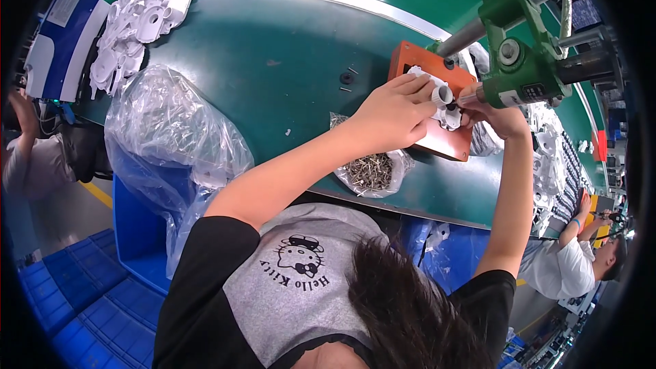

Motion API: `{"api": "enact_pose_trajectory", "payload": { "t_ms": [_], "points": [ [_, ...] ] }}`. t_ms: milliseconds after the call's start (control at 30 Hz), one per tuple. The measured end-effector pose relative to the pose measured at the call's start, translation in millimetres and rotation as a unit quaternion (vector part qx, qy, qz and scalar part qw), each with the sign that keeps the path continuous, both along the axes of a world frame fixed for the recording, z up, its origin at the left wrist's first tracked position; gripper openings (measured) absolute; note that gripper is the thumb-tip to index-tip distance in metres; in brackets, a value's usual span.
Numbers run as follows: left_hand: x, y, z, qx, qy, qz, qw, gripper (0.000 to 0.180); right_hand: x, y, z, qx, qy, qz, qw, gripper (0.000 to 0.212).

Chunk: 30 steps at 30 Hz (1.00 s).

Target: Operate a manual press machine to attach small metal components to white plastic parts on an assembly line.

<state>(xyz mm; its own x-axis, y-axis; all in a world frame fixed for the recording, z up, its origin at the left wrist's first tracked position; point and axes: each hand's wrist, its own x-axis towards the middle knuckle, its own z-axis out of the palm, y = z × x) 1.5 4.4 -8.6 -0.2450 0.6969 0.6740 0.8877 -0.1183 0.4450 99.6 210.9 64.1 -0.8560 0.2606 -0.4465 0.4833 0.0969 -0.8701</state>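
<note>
Left hand [393, 113] is clamped down over a white plastic part [445, 106] sitting on the orange jig [437, 138]. Right hand [502, 117], just beside it, grips the green power screwdriver [523, 72]. Below the left hand, a bag of screws [367, 172] rests on the green surface [287, 61].

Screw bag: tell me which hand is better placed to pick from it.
Left hand, probably: it rests on the white part just above the screw bag, while the right hand is farther off by the green tool.

Green workbench [287, 48]; blue crates [82, 287] on grey floor [61, 212].
</note>
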Motion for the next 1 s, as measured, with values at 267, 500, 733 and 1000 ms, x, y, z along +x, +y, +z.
{"api": "enact_pose_trajectory", "payload": {
  "t_ms": [267, 500, 733, 1000],
  "points": [
    [-1, -1, 1, -0.017, 0.001, 0.003, 1.0, 0.013, -6, -4, 5, 0.035, -0.021, 0.058, 0.997, 0.018],
    [-4, -2, -2, 0.006, -0.003, 0.003, 1.0, 0.017, -19, -8, 15, 0.093, -0.069, 0.109, 0.987, 0.017],
    [0, -1, 3, 0.007, -0.006, -0.012, 1.0, 0.012, -21, 134, 48, 0.168, 0.305, 0.051, 0.936, 0.038],
    [-10, -15, -2, 0.014, 0.0, 0.047, 0.999, 0.015, -114, 111, 189, 0.119, 0.4, 0.135, 0.899, 0.048]
  ]
}}
